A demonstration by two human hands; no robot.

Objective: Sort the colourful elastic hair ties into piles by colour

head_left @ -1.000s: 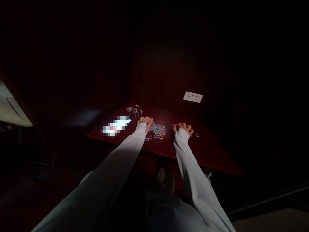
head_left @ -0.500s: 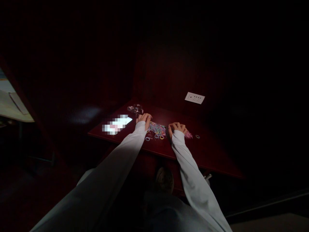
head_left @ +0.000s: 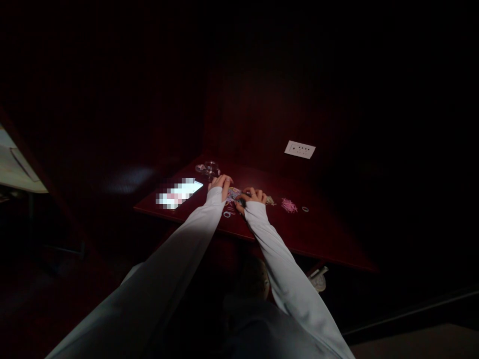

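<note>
Dark red wall panels [head_left: 247,109] stand behind your table [head_left: 322,234], with a white socket plate [head_left: 300,149] on the far side and deep shadow to the right. Your left hand [head_left: 220,184] rests at the left edge of a mixed pile of small coloured bands [head_left: 234,192], fingers bent; you cannot tell whether they grip any. Your right hand [head_left: 253,196] lies over the pile's right part, thumb apart from the fingers; whether it has bands pinched is too dark to tell. Just right of it you have a pale bunch [head_left: 270,201], then a pink bunch [head_left: 289,205], then a single ring [head_left: 305,209]. Another ring [head_left: 227,215] lies on the near side of the pile. To your left a lit, blurred-out screen [head_left: 179,193] lies near a clear jar [head_left: 212,168], which stands farther back.
</note>
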